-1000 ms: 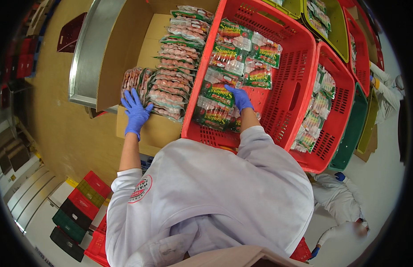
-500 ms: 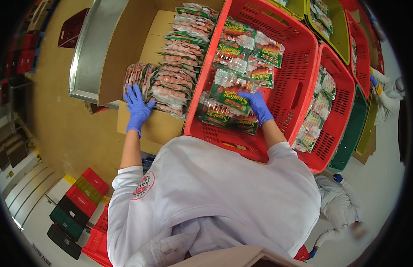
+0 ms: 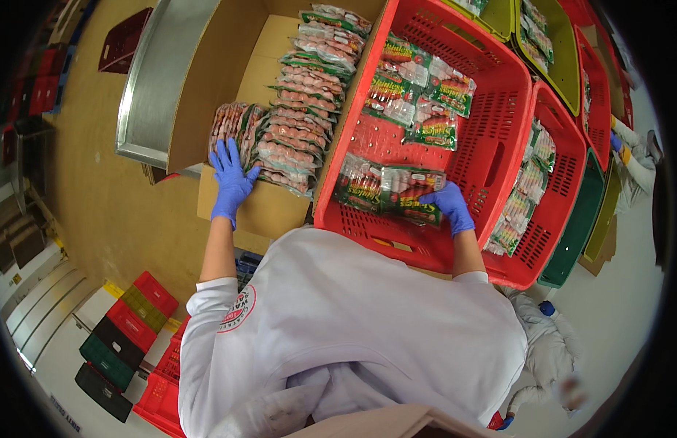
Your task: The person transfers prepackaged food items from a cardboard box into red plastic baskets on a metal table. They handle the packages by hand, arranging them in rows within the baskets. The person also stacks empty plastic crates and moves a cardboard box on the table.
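Observation:
Both my hands wear blue gloves. My left hand [image 3: 232, 186] lies with spread fingers against the near end of a short row of sausage packs [image 3: 238, 125] in a cardboard box [image 3: 185, 109]. Beside that row stands a longer row of sausage packs [image 3: 300, 117], set on edge. To the right, inside a red crate [image 3: 492, 117], my right hand [image 3: 449, 206] grips the right side of a flat sausage pack [image 3: 410, 191]. Its fingers lie over the green label, and its thumb is partly hidden. Another sausage pack [image 3: 359, 182] adjoins it on the left.
Several sausage packs [image 3: 404, 62] lie at the crate's far end. A metal table [image 3: 152, 87] runs along the box's left. More crates stand at right, including a second red crate [image 3: 561, 139] and a green one [image 3: 572, 219]. A person in white [image 3: 550, 339] is at lower right.
My right hand has moved nearer to me and slightly right with the pack, baring the crate floor behind it. My left hand stays at the short row. The whole view has shifted slightly.

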`<state>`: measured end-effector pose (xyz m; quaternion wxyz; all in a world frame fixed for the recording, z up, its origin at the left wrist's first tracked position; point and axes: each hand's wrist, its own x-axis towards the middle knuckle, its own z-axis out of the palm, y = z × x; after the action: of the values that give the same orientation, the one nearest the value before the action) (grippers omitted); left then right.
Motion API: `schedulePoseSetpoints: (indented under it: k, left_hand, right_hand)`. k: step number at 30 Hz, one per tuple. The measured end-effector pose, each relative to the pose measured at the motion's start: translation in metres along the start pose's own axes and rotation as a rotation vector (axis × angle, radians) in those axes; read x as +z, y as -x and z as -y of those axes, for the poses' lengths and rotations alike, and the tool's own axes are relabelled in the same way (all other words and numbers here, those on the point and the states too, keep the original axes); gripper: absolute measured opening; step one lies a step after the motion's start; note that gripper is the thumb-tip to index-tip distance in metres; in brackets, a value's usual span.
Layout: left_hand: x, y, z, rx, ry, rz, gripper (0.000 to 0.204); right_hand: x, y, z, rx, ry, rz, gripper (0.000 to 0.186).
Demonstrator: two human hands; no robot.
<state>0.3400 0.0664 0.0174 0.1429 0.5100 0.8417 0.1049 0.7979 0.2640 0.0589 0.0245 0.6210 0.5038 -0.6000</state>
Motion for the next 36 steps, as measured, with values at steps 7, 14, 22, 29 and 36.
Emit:
schedulePoseSetpoints:
  k: [7,14,22,29,36]
  left_hand:
    - [0.002,0.0,-0.009,-0.166,-0.059,0.096,0.094]
    - [-0.003,0.0,-0.012,-0.142,-0.046,0.093,0.092]
    - [-0.003,0.001,-0.008,-0.069,-0.016,0.03,0.093]
    - [-0.004,0.001,-0.009,-0.116,0.006,0.057,0.096]
    - [-0.006,0.001,-0.004,-0.163,0.094,0.106,0.096]
  right_hand:
    - [0.008,0.014,-0.019,0.33,0.958,-0.04,0.054]
    - [0.033,-0.027,0.03,-0.291,1.261,-0.336,0.105]
    - [0.025,-0.089,0.002,-0.135,0.946,0.451,0.091]
    - [0.027,-0.078,0.003,0.146,0.813,0.535,0.07]
    - [0.03,-0.056,0.017,0.205,0.68,0.616,0.05]
